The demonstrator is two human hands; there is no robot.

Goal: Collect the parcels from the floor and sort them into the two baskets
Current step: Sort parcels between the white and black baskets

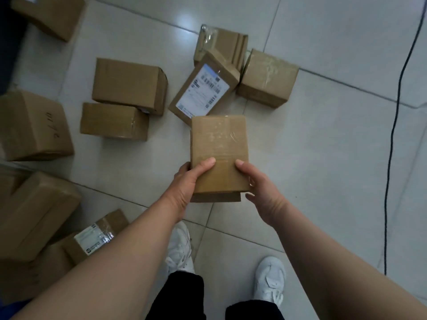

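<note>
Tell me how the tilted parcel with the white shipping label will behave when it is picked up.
The labelled parcel is flat-sided cardboard, so probably stiff and unlikely to roll. It lies tilted against the box behind, so it may drop flat if nudged. Its glossy label could be somewhat slippery.

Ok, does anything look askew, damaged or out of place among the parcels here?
The labelled parcel looks tilted, its far end propped on the taped box behind it rather than flat on the floor. No crushing or spills show. The left hand and right hand grip the held parcel squarely.
</note>
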